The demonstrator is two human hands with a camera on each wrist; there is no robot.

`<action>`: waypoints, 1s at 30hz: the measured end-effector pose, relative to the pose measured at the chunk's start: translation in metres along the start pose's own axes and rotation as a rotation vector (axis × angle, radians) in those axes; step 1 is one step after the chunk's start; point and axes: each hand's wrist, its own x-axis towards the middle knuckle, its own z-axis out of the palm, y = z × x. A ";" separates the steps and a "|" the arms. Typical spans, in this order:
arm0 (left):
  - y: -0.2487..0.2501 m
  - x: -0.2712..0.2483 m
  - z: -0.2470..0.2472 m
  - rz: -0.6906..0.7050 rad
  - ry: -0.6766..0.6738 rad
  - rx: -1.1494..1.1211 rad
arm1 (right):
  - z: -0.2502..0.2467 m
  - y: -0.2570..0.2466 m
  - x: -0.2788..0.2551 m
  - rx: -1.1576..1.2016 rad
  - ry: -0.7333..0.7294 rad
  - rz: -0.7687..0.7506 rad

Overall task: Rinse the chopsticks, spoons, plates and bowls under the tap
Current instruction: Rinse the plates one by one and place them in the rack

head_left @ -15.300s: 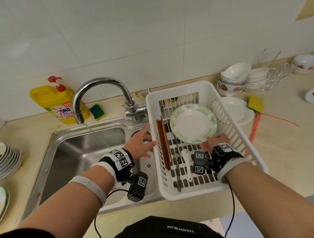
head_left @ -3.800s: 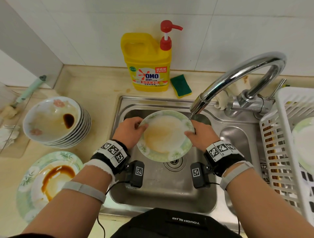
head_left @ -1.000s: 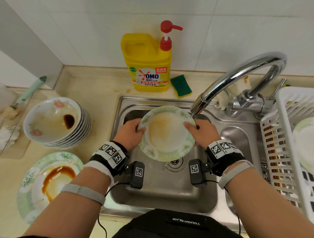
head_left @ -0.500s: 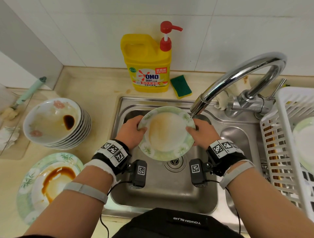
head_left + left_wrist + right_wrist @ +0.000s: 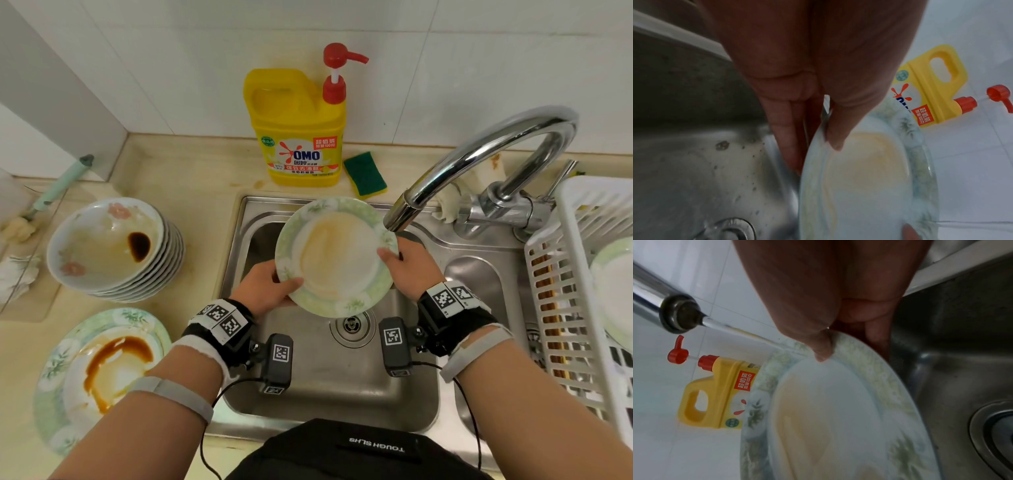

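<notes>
Over the sink (image 5: 404,387), the plate (image 5: 337,255) tilts toward the person, left hand (image 5: 263,289) pinching its 8 o'clock rim, right hand (image 5: 412,265) its 3 o'clock rim, nearer the tap (image 5: 400,212) streaming onto the 2 o'clock edge.

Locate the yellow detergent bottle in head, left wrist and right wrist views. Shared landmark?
Head: detergent bottle upright, top centre, behind the sink.
Left wrist: right edge, lying sideways in the picture, pump pointing right.
Right wrist: lower left, sideways, pump pointing left.
Shared landmark: the green-rimmed plate held by both hands.
</notes>
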 end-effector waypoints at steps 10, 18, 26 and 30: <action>0.010 0.002 -0.007 0.130 0.035 0.118 | 0.001 0.000 -0.002 0.070 0.003 0.058; 0.009 0.006 -0.010 0.130 0.065 0.252 | 0.001 -0.003 -0.003 -0.088 0.019 0.083; 0.014 0.006 -0.012 0.126 0.091 0.329 | 0.001 -0.004 -0.005 -0.054 -0.012 0.083; 0.020 0.005 -0.009 0.161 0.106 0.420 | 0.000 -0.014 -0.005 -0.055 -0.029 0.201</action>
